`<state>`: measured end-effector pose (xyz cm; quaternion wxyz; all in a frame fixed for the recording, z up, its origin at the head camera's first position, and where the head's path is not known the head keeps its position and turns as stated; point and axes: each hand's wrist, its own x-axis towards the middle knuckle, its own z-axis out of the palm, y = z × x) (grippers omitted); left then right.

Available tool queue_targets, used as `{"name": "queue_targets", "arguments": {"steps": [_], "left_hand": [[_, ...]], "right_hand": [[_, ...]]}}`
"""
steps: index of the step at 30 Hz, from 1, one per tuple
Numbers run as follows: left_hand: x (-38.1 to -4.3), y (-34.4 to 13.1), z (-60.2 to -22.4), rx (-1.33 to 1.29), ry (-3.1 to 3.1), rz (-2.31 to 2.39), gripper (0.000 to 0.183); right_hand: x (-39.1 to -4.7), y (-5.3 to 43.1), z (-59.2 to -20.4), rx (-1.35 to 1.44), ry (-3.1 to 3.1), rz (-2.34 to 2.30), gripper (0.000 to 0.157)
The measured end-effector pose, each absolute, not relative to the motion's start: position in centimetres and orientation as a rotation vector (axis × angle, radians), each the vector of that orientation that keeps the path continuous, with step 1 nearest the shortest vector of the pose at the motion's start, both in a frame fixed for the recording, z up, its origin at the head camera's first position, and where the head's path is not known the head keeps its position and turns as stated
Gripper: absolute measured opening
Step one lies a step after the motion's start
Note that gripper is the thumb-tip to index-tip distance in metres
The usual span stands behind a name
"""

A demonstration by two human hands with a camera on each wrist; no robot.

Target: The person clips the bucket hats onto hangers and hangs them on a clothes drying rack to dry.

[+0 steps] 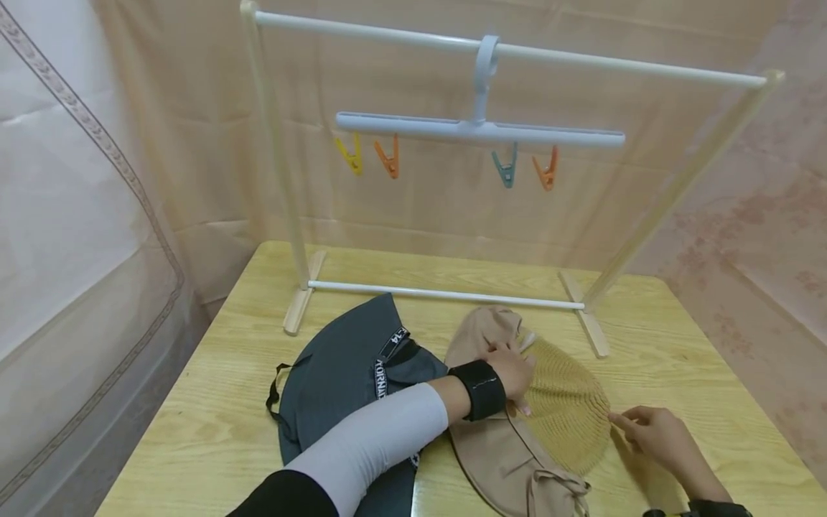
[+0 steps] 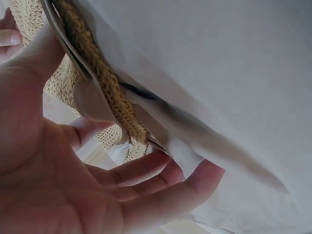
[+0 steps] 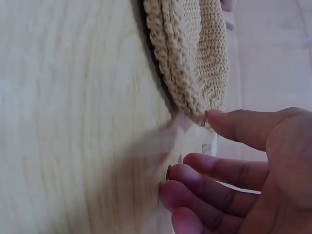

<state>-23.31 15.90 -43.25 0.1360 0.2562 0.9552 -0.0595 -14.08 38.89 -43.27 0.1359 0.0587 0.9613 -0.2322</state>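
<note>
A sun hat (image 1: 568, 402) with a yellow knitted crown and a wide beige fabric brim lies folded on the table. My left hand (image 1: 510, 370) reaches across and holds it where brim and crown meet. In the left wrist view, thumb and fingers (image 2: 146, 168) lie around the layered fabric and woven edge. My right hand (image 1: 662, 438) is at the right edge of the crown. Its thumb touches the knit (image 3: 187, 63) in the right wrist view, while the other fingers stay apart from it. Beneath my left forearm lies a dark grey hat (image 1: 342, 359) with a lettered band and black strap.
A rack with a white top bar (image 1: 614, 64) stands at the back of the wooden table (image 1: 213, 402). From it hangs a pale blue hanger (image 1: 420, 126) carrying several clips, including a yellow clip (image 1: 352, 154) and a teal clip (image 1: 506, 169). Curtains surround the table.
</note>
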Motion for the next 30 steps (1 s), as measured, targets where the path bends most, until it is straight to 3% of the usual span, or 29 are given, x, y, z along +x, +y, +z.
{"name": "queue_targets", "arguments": {"steps": [16,30], "left_hand": [[-23.4,15.8,-42.7,0.733,2.749,-0.091,0.087],[-23.3,15.5,-42.9,0.760,2.741,-0.070,0.088]], "right_hand": [[-14.7,37.5,-43.8,0.209,2.659,-0.871,0.040],[-14.8,37.4,-44.4,0.240,2.654,-0.908,0.039]]}}
